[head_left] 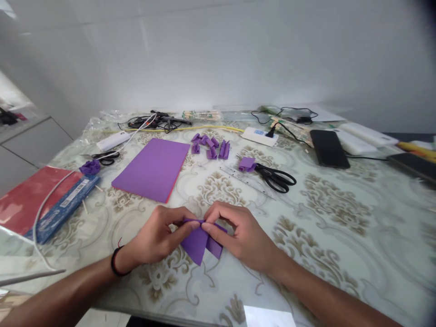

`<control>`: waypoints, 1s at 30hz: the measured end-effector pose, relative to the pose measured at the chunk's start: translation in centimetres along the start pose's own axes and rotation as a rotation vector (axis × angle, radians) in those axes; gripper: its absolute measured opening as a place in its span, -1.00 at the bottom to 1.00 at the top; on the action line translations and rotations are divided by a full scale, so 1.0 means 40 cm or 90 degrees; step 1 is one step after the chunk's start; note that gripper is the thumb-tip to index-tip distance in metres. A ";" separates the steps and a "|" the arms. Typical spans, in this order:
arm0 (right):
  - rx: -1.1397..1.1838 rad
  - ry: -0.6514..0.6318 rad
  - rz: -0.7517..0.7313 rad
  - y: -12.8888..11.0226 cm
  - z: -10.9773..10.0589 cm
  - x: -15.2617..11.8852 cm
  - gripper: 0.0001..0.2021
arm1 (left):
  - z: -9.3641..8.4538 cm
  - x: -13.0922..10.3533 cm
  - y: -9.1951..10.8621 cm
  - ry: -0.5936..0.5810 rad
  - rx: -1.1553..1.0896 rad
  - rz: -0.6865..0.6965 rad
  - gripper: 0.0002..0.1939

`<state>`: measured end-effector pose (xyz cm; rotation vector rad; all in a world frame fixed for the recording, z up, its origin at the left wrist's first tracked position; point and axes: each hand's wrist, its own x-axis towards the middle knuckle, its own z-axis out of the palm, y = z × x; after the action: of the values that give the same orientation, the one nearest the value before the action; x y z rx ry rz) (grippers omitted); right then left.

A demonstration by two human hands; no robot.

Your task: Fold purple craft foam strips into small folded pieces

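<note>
A piece of purple paper [195, 246], folded, hangs between my two hands above the near part of the table. My left hand [162, 232] pinches its top edge between thumb and fingers. Right beside it, my right hand [238, 234] pinches the same edge, fingertips almost touching the left ones. Two flaps of the paper point downward, spread apart. Beyond my hands lies a stack of purple paper sheets [151, 170] with a red edge showing. Several small folded purple paper pieces [211, 146] sit past it.
Black-handled scissors [276, 177] lie by purple squares [246, 164] and a clear ruler [247, 181]. A red paper pack [41, 195], crumpled purple paper [90, 167] and a second pair of scissors [107, 157] are left. A power strip [260, 136], phone [329, 149] and cables [160, 121] stand behind.
</note>
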<state>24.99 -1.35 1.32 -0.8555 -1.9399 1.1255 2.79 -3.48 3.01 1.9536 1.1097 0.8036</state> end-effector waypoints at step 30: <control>-0.037 0.013 0.030 0.012 -0.013 0.015 -0.82 | 0.002 0.022 -0.055 0.073 -0.023 -0.106 -0.75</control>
<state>25.20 -0.45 1.24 -0.9437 -1.9532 1.0885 2.28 -1.94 1.29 1.7770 1.2974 0.8484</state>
